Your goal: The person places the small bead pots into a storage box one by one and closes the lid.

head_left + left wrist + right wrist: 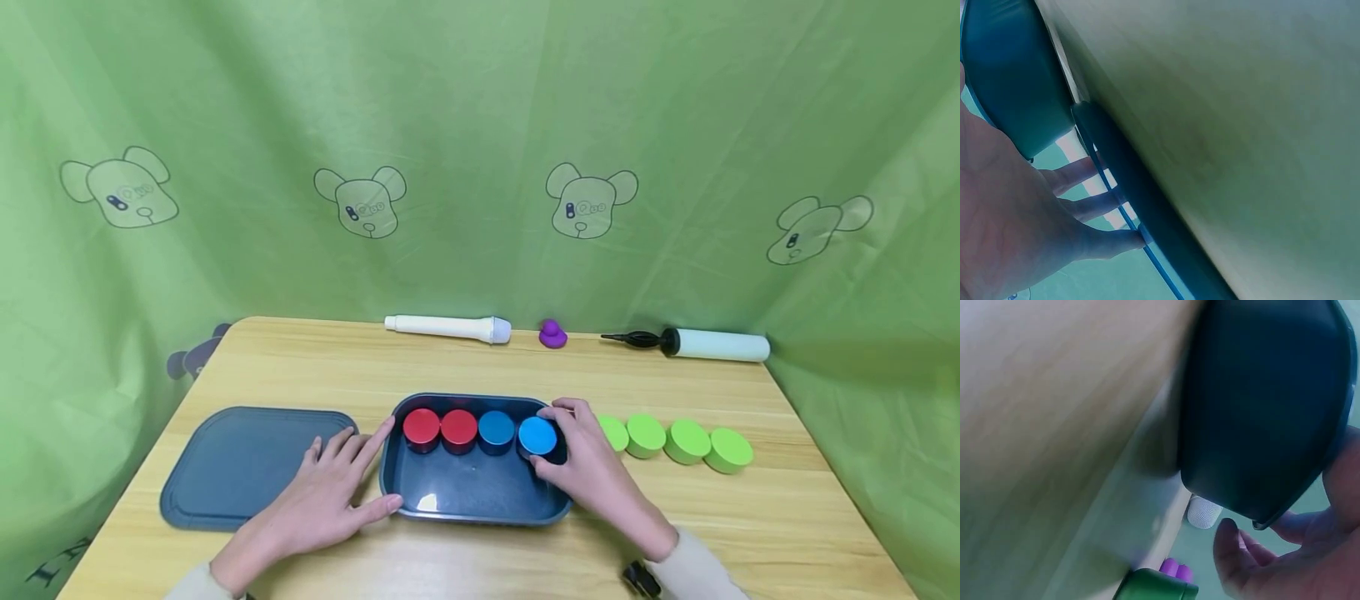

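Note:
A dark blue-grey rectangular box (480,487) stands in the middle of the table. Inside it, along the far side, are two red cylinders (422,427), a darker blue cylinder (497,432) and a light blue cylinder (537,437) at the right end. My right hand (588,458) reaches over the box's right wall and pinches the light blue cylinder between thumb and fingers. The left hand (330,496) lies spread at the left end, index finger and thumb touching the box's wall, other fingers over the matching flat lid (240,467). In the right wrist view, the box (1266,406) hides that cylinder.
Several light green cylinders (687,441) sit in a row right of the box. Along the table's back edge lie a white microphone-like stick (447,328), a purple duck (552,334) and a hand pump (712,343). Green curtain (480,150) surrounds the table.

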A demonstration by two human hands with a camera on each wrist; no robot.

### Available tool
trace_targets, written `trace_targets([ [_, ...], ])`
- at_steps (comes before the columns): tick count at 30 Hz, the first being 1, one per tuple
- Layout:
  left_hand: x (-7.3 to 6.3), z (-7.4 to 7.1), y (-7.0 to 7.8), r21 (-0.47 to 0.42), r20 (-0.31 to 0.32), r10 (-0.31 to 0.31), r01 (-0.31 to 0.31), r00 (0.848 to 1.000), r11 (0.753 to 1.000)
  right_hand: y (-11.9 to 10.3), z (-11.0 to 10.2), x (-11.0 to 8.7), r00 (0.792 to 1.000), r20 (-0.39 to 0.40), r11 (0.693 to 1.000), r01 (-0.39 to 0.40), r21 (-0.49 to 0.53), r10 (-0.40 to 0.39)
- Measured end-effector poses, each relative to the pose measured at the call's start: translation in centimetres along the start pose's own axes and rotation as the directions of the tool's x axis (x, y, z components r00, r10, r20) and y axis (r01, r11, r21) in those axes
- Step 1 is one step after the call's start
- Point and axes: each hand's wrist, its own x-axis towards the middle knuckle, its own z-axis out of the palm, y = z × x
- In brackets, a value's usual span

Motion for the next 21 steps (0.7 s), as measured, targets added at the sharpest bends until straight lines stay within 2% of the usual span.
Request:
trace_targets([
  [8,0.03,0.07,-0.04,0.004,-0.005,0.002,-0.002,1.000,1.000,-0.46,0.13,0.30,0.997,0.070,0.998,-0.027,-0.062,0.031],
  [21,0.08,0.14,-0.14,0.017,-0.014,0.009,-0.009,1.000,1.000,-0.75,0.81,0.51,0.996,0.030,0.994,-0.082,-0.068,0.084],
])
